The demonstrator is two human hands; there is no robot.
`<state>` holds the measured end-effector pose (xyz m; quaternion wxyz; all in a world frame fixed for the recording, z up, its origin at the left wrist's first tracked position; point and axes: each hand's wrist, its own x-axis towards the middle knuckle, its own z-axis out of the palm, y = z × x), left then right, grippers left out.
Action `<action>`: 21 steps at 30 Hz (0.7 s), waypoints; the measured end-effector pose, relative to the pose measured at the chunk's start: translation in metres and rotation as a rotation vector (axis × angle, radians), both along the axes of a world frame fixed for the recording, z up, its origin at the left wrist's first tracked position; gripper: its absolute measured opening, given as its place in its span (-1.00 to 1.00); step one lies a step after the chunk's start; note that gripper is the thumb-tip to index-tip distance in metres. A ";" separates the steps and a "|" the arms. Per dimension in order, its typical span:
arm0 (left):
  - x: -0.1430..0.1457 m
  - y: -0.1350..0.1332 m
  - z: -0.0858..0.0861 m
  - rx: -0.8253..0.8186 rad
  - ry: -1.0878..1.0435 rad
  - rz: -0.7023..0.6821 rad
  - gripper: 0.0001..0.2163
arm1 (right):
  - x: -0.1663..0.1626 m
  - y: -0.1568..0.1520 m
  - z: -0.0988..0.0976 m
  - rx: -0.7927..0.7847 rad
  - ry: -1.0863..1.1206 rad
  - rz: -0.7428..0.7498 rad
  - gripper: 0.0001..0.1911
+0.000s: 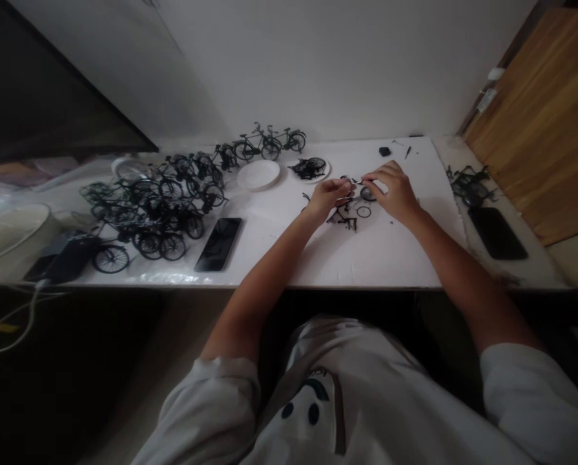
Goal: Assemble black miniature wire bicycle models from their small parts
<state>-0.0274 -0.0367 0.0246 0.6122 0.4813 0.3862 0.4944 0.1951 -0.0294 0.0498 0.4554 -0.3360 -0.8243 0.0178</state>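
Over the white board, my left hand (328,196) is closed in a pinch on a small black model bicycle part (349,179). From the other side my right hand (396,192) pinches a thin stick-like tool (359,183), whose tip meets that part; its exact kind is too small to make out. Below and between the hands lie a black model bicycle frame (349,223) and a small spoked wheel (363,212). Another dark wheel (367,194) is partly covered by my right fingers. Behind the left hand, a white plate (326,173) bears more black bicycle parts.
Many assembled model bicycles (167,194) crowd the table's left side. A second white plate (258,175) and a phone (219,244) are nearer. At right lie another dark phone (496,232) and a model bicycle (473,184). A small black object (384,152) sits toward the wall.
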 end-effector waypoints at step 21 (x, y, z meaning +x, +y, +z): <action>0.000 0.001 0.000 0.014 0.007 0.007 -0.78 | -0.001 -0.003 0.004 0.015 -0.002 -0.030 -0.82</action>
